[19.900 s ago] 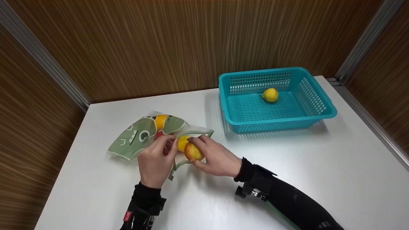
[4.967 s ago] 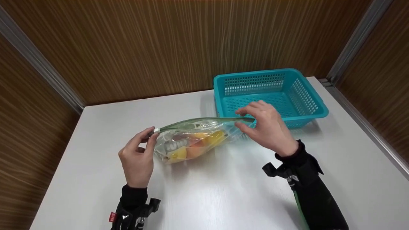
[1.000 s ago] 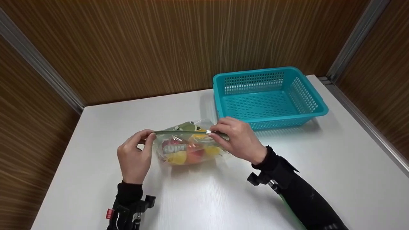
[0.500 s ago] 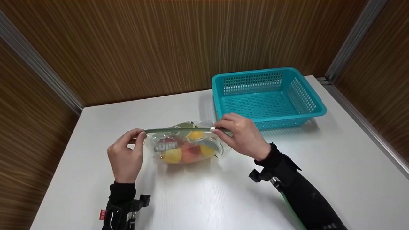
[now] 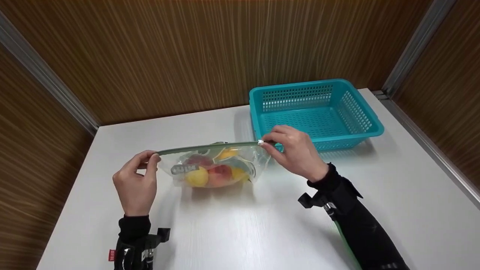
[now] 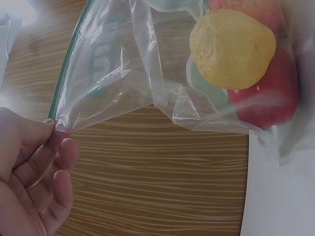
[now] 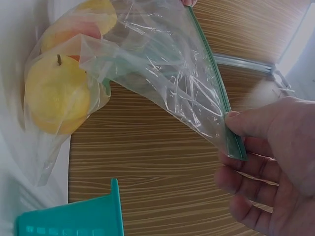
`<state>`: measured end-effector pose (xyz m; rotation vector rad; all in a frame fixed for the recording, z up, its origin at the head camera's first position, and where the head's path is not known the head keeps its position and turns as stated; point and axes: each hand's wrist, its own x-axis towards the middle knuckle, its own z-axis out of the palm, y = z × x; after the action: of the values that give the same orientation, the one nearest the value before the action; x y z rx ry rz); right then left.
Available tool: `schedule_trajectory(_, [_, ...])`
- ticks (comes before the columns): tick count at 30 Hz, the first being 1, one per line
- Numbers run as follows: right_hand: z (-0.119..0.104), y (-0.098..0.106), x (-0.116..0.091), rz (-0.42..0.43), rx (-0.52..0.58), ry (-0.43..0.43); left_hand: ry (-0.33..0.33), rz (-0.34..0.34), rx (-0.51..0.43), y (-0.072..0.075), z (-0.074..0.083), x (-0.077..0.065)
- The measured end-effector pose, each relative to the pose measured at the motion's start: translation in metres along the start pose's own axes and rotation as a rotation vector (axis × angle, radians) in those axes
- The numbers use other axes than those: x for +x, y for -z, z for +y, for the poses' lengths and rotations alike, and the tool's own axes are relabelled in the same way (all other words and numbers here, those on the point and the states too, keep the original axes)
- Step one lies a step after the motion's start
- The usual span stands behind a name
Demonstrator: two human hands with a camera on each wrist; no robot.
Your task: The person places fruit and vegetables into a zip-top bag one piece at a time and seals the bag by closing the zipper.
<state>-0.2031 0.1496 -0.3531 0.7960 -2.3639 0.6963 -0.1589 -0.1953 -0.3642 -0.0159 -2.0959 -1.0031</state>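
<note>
A clear zip bag (image 5: pixel 259 155) with green print hangs between my hands, its lower part full of fruit. My left hand (image 5: pixel 137 183) pinches the left end of its green zip strip (image 5: pixel 208 147) between thumb and finger. At the other end my right hand (image 5: pixel 296 153) pinches the strip beside a white slider (image 5: pixel 260 142). Through the film in the left wrist view show a yellow fruit (image 6: pixel 231 49) and a red fruit (image 6: pixel 268 93). A yellow pear (image 7: pixel 56 93) with a stem shows in the right wrist view. The strip is stretched nearly straight.
A turquoise plastic basket (image 5: pixel 318 144) stands at the back right, just behind my right hand. The white tabletop (image 5: pixel 225 232) is bounded by a wood-grain panel (image 5: pixel 180 56) at the back and further panels at the sides.
Earlier, fruit went into the bag and the basket's yellow fruit left it. The white slider has travelled from left to right. Lately my hands have moved apart, and the strip has risen at the right.
</note>
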Motion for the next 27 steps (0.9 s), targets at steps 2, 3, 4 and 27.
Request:
schedule_trajectory(2, [0.002,0.001,0.000,0.006,-0.009,-0.014,-0.003,0.004,-0.002,0.001,0.000,0.001])
schedule_trajectory(3, [0.003,0.002,0.000,0.009,-0.013,-0.020,-0.004,0.005,-0.003,0.002,0.000,0.001])
schedule_trajectory(4, [0.004,0.002,0.000,0.011,-0.016,-0.028,-0.007,0.006,-0.005,0.002,0.000,0.001])
schedule_trajectory(27, [0.012,-0.022,-0.019,-0.125,-0.212,-0.009,0.177,-0.438,0.299,0.001,-0.011,0.003])
